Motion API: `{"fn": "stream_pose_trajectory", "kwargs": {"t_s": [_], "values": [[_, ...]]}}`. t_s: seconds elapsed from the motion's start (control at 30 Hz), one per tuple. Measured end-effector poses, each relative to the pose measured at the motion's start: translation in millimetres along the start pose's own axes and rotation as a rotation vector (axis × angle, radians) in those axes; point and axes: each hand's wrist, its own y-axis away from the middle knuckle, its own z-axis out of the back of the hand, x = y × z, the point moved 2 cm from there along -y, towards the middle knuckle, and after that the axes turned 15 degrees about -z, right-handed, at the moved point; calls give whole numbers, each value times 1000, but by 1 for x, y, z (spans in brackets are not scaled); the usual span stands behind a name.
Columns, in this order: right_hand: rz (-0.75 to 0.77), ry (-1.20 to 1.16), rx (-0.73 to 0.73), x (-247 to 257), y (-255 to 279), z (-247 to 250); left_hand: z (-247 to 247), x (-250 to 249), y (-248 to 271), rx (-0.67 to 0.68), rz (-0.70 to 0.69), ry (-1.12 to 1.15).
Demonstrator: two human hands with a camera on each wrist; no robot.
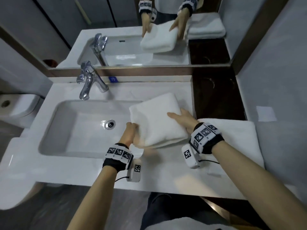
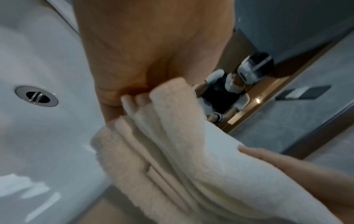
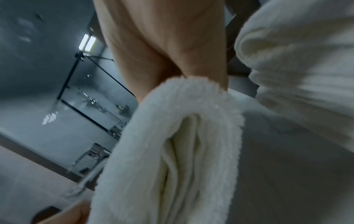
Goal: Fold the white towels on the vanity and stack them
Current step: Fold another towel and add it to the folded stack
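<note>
A folded white towel (image 1: 156, 120) hangs a little above the vanity, over the sink's right edge, carried between both hands. My left hand (image 1: 131, 131) grips its near left edge, thumb on top; the left wrist view shows the folded layers (image 2: 172, 151) pinched in that hand (image 2: 134, 60). My right hand (image 1: 181, 117) holds the right side, thumb across the top and fingers hidden beneath; in the right wrist view the towel (image 3: 172, 144) fills the space under that hand (image 3: 172, 45). A second white towel (image 1: 232, 138) lies folded on the vanity's right end, seen also as a white towel (image 3: 296, 60) in the right wrist view.
The white sink basin (image 1: 69, 127) with its drain (image 1: 110, 124) lies left of the towel, a chrome tap (image 1: 89, 80) behind it. A mirror (image 1: 149, 39) runs along the back. Dark wood surface (image 1: 216, 97) sits right of the counter, a toilet (image 1: 15, 107) at far left.
</note>
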Motion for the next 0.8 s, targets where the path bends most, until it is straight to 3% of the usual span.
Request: {"fn": "stream_pose_trajectory", "kwargs": {"t_s": [0.13, 0.23, 0.5, 0.63, 0.8], "values": [[115, -42, -32, -1, 34, 15, 1, -18, 21, -46, -146, 25], [159, -120, -93, -7, 58, 40, -15, -40, 31, -6, -272, 12], [162, -208, -529, -49, 118, 133, -105, -79, 68, 249, -507, -113], [134, -52, -820, -73, 145, 169, -148, -82, 91, 391, -522, -133], [43, 121, -891, -97, 152, 179, -180, -69, 115, 489, -499, -191]]}}
